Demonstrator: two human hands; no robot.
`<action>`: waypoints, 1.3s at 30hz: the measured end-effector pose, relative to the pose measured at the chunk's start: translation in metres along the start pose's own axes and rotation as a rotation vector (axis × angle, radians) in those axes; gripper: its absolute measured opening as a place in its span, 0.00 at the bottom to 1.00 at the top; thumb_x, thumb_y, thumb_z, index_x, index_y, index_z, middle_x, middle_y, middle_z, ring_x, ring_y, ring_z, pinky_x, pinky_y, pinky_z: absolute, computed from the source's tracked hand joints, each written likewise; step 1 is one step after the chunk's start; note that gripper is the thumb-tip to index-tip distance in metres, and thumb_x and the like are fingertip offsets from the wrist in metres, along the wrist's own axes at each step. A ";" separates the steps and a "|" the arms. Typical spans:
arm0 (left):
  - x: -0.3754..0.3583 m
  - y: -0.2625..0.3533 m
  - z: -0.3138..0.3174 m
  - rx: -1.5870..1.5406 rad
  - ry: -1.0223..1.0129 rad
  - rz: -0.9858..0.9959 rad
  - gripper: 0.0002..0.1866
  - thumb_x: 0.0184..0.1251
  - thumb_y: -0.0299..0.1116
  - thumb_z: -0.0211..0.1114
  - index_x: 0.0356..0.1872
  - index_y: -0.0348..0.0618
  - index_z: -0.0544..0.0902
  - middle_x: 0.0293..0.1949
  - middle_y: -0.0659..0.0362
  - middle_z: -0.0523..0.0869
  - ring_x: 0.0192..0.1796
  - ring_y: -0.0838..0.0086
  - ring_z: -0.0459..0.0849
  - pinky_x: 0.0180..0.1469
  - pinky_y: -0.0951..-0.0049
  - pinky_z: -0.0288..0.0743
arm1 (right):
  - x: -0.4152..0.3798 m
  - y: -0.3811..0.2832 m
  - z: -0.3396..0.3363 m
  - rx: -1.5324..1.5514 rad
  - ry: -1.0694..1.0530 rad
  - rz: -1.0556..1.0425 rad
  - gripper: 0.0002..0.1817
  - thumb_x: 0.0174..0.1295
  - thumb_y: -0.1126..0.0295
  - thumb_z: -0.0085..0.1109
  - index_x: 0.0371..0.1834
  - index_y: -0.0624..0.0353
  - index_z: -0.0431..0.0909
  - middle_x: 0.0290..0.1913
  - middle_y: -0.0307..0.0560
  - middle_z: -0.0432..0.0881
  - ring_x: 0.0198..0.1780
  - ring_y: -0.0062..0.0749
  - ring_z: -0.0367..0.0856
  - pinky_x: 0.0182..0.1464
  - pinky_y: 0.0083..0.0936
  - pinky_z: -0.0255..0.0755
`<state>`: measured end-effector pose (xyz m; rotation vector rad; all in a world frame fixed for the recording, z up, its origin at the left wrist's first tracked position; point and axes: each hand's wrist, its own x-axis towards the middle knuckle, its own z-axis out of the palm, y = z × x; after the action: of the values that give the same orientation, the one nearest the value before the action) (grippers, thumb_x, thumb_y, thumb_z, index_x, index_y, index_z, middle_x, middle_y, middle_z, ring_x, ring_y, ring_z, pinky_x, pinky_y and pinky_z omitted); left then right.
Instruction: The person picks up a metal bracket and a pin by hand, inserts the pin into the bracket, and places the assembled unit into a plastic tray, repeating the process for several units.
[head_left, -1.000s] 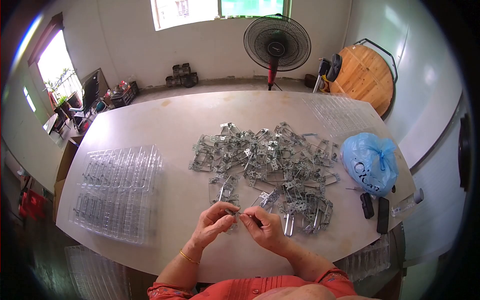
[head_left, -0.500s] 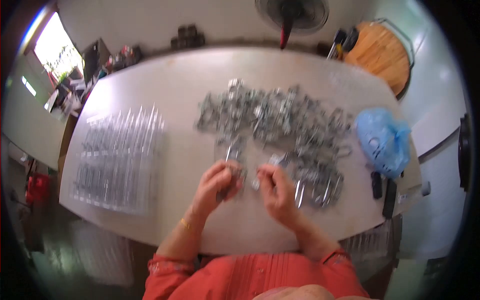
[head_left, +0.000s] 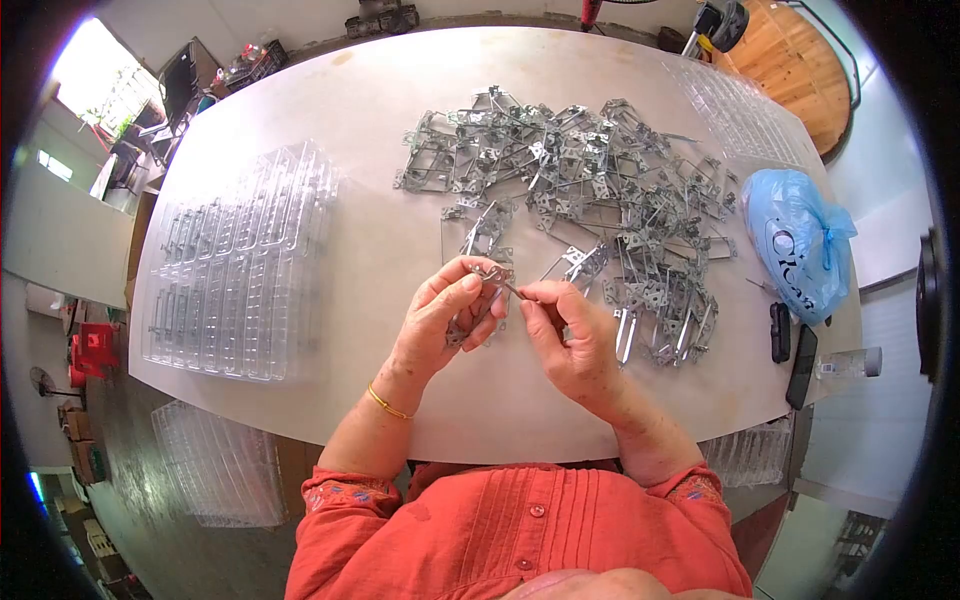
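Note:
My left hand (head_left: 428,312), with a gold bangle at its wrist, is closed around a small metal bracket (head_left: 492,275). Thumb and forefinger of my right hand (head_left: 575,340) pinch the end of a thin dark rod (head_left: 514,292) at the bracket's right side; I cannot tell whether it is part of the bracket. Just beyond my hands lie loose wire-and-plate brackets (head_left: 487,232) and, to the right, another shiny bracket (head_left: 582,262). A large heap of similar metal brackets (head_left: 590,165) spreads over the table behind them.
Stacked clear plastic trays (head_left: 240,265) holding metal parts stand on the left of the table (head_left: 380,90). At the right are a blue plastic bag (head_left: 790,240), two black objects (head_left: 800,365) and a clear bottle (head_left: 845,364). Another clear tray (head_left: 740,115) lies at the far right.
My hands have come together; the right fingers now meet the bracket in my left hand. The head view has tilted downward, so the table sits higher in the picture.

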<state>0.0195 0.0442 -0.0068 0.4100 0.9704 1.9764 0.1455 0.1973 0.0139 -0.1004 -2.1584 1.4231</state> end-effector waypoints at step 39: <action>-0.009 0.005 0.008 0.495 -0.120 0.129 0.18 0.70 0.30 0.72 0.51 0.41 0.72 0.39 0.64 0.79 0.39 0.84 0.78 0.38 0.79 0.71 | 0.012 0.007 -0.014 0.797 -0.358 0.683 0.19 0.78 0.61 0.49 0.63 0.63 0.69 0.32 0.49 0.86 0.30 0.33 0.87 0.34 0.27 0.81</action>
<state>0.0270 0.0391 0.0026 0.8737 1.3830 1.7830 0.1406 0.2158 0.0167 -0.3229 -1.6889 2.7744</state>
